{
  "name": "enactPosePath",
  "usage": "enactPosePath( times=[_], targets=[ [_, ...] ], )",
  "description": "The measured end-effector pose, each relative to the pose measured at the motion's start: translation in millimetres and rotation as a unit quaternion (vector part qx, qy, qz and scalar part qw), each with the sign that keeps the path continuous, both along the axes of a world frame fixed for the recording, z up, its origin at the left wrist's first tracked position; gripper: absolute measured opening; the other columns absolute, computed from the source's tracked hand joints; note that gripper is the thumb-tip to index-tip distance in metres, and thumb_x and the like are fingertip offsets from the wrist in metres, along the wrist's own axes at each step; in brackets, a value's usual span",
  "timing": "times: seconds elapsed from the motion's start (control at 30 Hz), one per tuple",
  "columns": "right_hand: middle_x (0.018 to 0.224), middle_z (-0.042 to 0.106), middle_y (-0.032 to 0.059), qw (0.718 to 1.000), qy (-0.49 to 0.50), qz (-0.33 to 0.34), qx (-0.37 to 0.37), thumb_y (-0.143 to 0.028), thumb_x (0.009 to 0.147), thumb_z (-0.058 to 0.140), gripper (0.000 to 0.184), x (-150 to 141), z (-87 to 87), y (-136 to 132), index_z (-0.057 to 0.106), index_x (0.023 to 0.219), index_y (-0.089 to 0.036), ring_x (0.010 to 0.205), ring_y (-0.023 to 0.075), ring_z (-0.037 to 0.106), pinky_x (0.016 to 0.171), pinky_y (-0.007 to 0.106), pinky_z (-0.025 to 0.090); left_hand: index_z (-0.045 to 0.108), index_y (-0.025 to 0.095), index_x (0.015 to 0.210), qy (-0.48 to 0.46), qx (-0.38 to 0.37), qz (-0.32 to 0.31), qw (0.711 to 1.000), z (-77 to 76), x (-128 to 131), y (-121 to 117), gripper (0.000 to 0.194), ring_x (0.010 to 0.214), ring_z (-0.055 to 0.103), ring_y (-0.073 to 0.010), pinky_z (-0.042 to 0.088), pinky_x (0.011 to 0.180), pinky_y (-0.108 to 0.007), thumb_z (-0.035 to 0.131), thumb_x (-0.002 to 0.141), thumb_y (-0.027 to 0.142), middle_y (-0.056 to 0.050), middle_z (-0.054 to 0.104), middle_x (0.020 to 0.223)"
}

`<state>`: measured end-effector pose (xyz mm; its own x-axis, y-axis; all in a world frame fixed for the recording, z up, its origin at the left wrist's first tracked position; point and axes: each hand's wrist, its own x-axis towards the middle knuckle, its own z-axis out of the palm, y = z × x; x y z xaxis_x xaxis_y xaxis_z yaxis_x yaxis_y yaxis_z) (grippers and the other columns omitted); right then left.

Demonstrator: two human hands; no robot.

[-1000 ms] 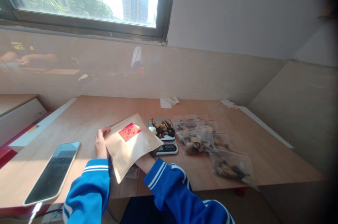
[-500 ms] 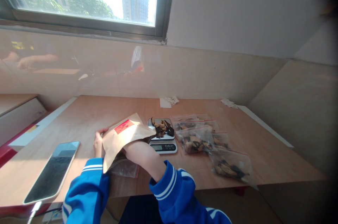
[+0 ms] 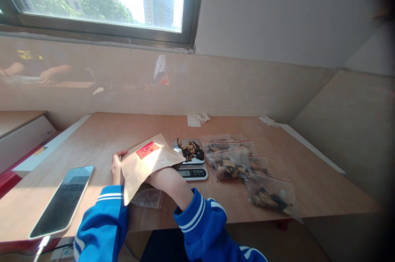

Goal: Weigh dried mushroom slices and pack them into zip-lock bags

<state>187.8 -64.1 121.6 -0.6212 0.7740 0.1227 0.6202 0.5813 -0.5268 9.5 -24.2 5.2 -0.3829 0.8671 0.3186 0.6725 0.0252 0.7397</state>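
Note:
A brown paper bag (image 3: 145, 161) with a red label lies tilted over the table's near left. My left hand (image 3: 116, 168) grips its left side, the fingers partly behind the paper. The bag's mouth faces me and to the right, and my right hand is inside it, so its fingers are hidden; only the wrist and forearm (image 3: 174, 185) show. Just right of the bag stands a small kitchen scale (image 3: 202, 173) with dried brown and black pieces (image 3: 189, 149), perhaps dried mushrooms, on its plate. An unfilled-looking clear zip bag (image 3: 146, 198) lies under the paper bag.
Several clear zip bags (image 3: 230, 167) of similar dried pieces lie right of the scale, one (image 3: 271, 198) close to the front edge. A phone (image 3: 63, 202) with a white cable (image 3: 41, 247) is at left. Crumpled white tissue (image 3: 202, 118) lies by the wall.
The view has shifted slightly. The bag's lower corner hangs a little lower, and my right hand stays inside it. My left hand keeps its hold.

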Motion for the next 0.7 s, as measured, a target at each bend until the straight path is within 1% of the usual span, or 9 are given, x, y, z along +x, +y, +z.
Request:
enactPosePath(
  times=[0.07, 0.13, 0.23, 0.3, 0.33, 0.43, 0.53, 0.63, 0.7],
  targets=[
    [0.138, 0.053, 0.0107, 1.000, 0.005, -0.019, 0.019, -0.013, 0.085, 0.061, 0.035, 7, 0.1, -7, 0.063, 0.121, -0.016, 0.129, 0.0320, 0.047, 0.112, 0.040, 0.036, 0.053, 0.013, 0.112, -0.012, -0.011, 0.011, 1.000, -3.8, -3, 2, 0.036, 0.102, 0.061, -0.0265, 0.050, 0.086, -0.039, 0.060, 0.078, 0.021, -0.010, 0.062, 0.107],
    [0.134, 0.057, 0.0129, 0.998, 0.010, -0.033, 0.047, -0.014, 0.086, 0.061, 0.035, 16, 2.5, -15, 0.062, 0.121, -0.013, 0.123, 0.0306, 0.053, 0.108, 0.038, 0.041, 0.052, 0.016, 0.109, -0.022, -0.018, 0.018, 0.999, -6.5, -5, 3, 0.037, 0.102, 0.062, -0.0285, 0.049, 0.086, -0.038, 0.060, 0.074, 0.021, -0.010, 0.063, 0.106],
    [0.112, 0.070, 0.0130, 0.997, -0.028, -0.028, 0.061, -0.015, 0.089, 0.056, 0.023, 27, 10.8, -25, 0.068, 0.108, -0.012, 0.102, 0.0279, 0.066, 0.096, 0.039, 0.049, 0.051, 0.018, 0.107, -0.034, -0.025, 0.022, 0.999, -8.0, -5, 3, 0.036, 0.102, 0.061, -0.0294, 0.049, 0.084, -0.039, 0.057, 0.073, 0.025, -0.010, 0.063, 0.104],
    [0.100, 0.073, 0.0109, 0.997, -0.043, -0.018, 0.054, -0.014, 0.091, 0.051, 0.021, 33, 17.8, -31, 0.070, 0.101, -0.013, 0.091, 0.0248, 0.068, 0.087, 0.037, 0.053, 0.050, 0.018, 0.108, -0.040, -0.031, 0.021, 0.998, -7.8, -5, 3, 0.036, 0.104, 0.061, -0.0293, 0.049, 0.084, -0.038, 0.055, 0.073, 0.027, -0.010, 0.063, 0.104],
    [0.099, 0.073, 0.0100, 0.998, -0.036, -0.016, 0.052, -0.013, 0.091, 0.050, 0.021, 37, 21.0, -34, 0.069, 0.100, -0.014, 0.090, 0.0234, 0.068, 0.085, 0.035, 0.053, 0.050, 0.019, 0.109, -0.043, -0.034, 0.020, 0.998, -7.5, -5, 3, 0.036, 0.104, 0.060, -0.0291, 0.049, 0.085, -0.038, 0.054, 0.074, 0.028, -0.010, 0.063, 0.104],
    [0.103, 0.071, 0.0073, 0.998, 0.031, -0.033, 0.054, -0.011, 0.090, 0.052, 0.020, 47, 27.3, -41, 0.067, 0.102, -0.016, 0.097, 0.0204, 0.065, 0.087, 0.032, 0.051, 0.049, 0.018, 0.110, -0.049, -0.043, 0.022, 0.998, -6.3, -4, 2, 0.037, 0.106, 0.060, -0.0290, 0.048, 0.086, -0.038, 0.053, 0.075, 0.030, -0.011, 0.062, 0.106],
    [0.104, 0.070, 0.0048, 0.988, 0.128, -0.067, 0.056, -0.010, 0.089, 0.054, 0.019, 59, 27.8, -46, 0.066, 0.102, -0.018, 0.100, 0.0176, 0.063, 0.089, 0.030, 0.049, 0.048, 0.018, 0.112, -0.050, -0.049, 0.022, 0.997, -6.5, -4, 1, 0.040, 0.110, 0.057, -0.0296, 0.046, 0.090, -0.040, 0.054, 0.074, 0.031, -0.012, 0.060, 0.112],
    [0.104, 0.069, 0.0030, 0.964, 0.235, -0.083, 0.089, -0.013, 0.088, 0.056, 0.020, 75, 22.9, -50, 0.065, 0.104, -0.020, 0.102, 0.0157, 0.061, 0.092, 0.028, 0.048, 0.048, 0.020, 0.115, -0.047, -0.051, 0.025, 0.997, -9.0, -5, 0, 0.044, 0.113, 0.056, -0.0304, 0.046, 0.092, -0.041, 0.056, 0.074, 0.033, -0.012, 0.059, 0.116],
    [0.105, 0.069, 0.0026, 0.944, 0.289, -0.110, 0.118, -0.016, 0.088, 0.056, 0.020, 89, 13.7, -52, 0.065, 0.105, -0.022, 0.103, 0.0158, 0.061, 0.092, 0.028, 0.048, 0.047, 0.019, 0.117, -0.039, -0.050, 0.027, 0.998, -11.3, -4, 1, 0.047, 0.110, 0.057, -0.0323, 0.047, 0.091, -0.043, 0.056, 0.074, 0.037, -0.014, 0.059, 0.115]
  ],
)
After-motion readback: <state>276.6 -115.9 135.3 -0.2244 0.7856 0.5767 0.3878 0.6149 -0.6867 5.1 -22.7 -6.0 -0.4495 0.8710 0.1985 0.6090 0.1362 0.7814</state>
